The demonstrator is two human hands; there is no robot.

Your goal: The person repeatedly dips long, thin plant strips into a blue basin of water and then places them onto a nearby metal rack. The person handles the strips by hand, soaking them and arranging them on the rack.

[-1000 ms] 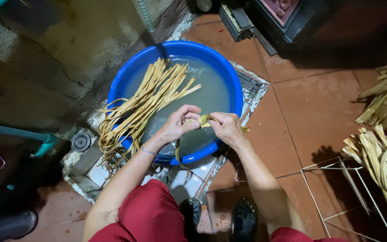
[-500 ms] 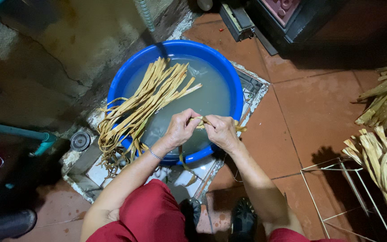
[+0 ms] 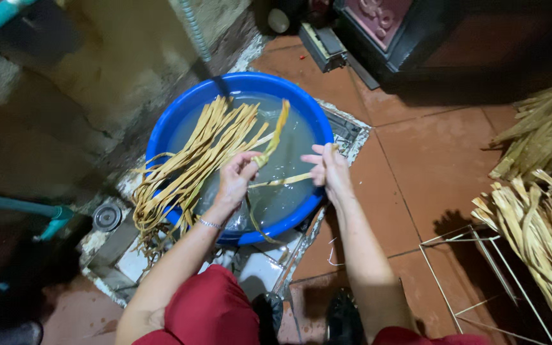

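Your hands have drawn apart since a second ago: left hand (image 3: 237,176) pinches one wet strip (image 3: 275,137), right hand (image 3: 328,169) grips its split half over the blue basin (image 3: 161,137). Soaked bundle (image 3: 193,160) beside your left fingers lies unsplit; dry leaves (image 3: 544,211) wait well right.

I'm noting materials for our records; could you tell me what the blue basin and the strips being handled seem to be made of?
The blue basin looks like moulded plastic: a glossy, uniformly coloured rim. The strips seem to be plant fibre, perhaps leaf or bark: flat, yellowish, limp and wet.
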